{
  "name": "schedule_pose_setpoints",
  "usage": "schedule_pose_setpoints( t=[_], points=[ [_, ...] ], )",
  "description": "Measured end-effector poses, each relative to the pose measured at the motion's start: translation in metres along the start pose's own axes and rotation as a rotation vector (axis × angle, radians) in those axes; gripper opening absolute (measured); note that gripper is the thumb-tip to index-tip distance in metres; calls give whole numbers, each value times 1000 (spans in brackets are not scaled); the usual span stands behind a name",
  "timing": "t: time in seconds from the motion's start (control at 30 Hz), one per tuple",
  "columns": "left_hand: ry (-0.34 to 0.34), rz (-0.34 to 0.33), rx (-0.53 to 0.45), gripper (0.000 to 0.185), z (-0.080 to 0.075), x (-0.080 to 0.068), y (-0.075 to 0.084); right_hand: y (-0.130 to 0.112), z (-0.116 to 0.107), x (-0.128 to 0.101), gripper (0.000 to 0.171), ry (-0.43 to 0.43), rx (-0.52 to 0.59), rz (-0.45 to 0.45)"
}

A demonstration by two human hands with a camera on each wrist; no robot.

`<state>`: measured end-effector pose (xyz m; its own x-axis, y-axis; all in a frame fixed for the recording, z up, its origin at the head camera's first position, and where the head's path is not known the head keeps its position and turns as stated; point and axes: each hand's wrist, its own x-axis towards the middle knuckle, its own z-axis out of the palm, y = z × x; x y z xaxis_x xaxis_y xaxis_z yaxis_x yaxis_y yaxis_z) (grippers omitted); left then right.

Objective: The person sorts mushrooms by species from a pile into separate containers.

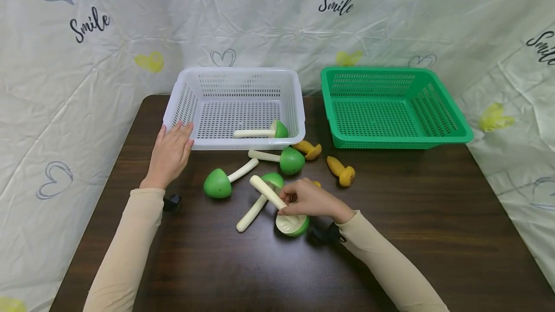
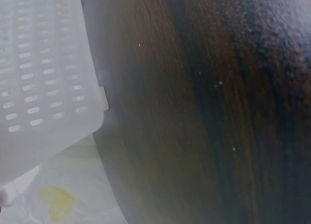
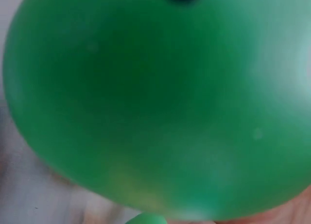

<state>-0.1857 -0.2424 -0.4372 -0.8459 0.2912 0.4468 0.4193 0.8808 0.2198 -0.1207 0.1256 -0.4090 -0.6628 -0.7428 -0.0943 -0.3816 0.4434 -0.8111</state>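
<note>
My right hand (image 1: 299,201) grips a green-capped toy mushroom (image 1: 291,223) by its white stem, low over the dark table (image 1: 433,225); its cap (image 3: 160,102) fills the right wrist view. My left hand (image 1: 171,150) lies flat on the table with straight fingers touching the front left corner of the white basket (image 1: 184,105), whose corner (image 2: 43,88) shows in the left wrist view. One green mushroom (image 1: 264,131) lies inside that basket. Three more green mushrooms (image 1: 223,181) (image 1: 284,159) (image 1: 260,196) lie in front of it.
An empty green basket (image 1: 438,124) stands at the back right. Two yellow toy mushrooms (image 1: 309,149) (image 1: 341,171) lie between the baskets and my right hand. A patterned cloth (image 1: 86,37) hangs behind and beside the table.
</note>
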Motion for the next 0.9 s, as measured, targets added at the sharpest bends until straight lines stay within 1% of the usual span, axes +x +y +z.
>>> schedule_pose_setpoints(
  t=[0.23, 0.43, 0.57, 0.73, 0.9],
  points=[
    [-9, -5, 3, 44, -1, 0, 0, 0, -6, 4, 13, 24, -18, -7],
    [-67, -58, 12, 44, -4, 3, 2, -3, -12, 6, 13, 24, 2, 12],
    [-82, -83, 16, 44, -6, 5, 4, -3, -13, 7, 12, 29, 7, 15],
    [-55, -72, 18, 43, -4, 4, 3, -1, -16, 7, 13, 63, -19, 3],
    [-24, -51, 18, 41, -1, 3, 2, 0, -23, 7, 14, 102, -51, 9]
  ],
)
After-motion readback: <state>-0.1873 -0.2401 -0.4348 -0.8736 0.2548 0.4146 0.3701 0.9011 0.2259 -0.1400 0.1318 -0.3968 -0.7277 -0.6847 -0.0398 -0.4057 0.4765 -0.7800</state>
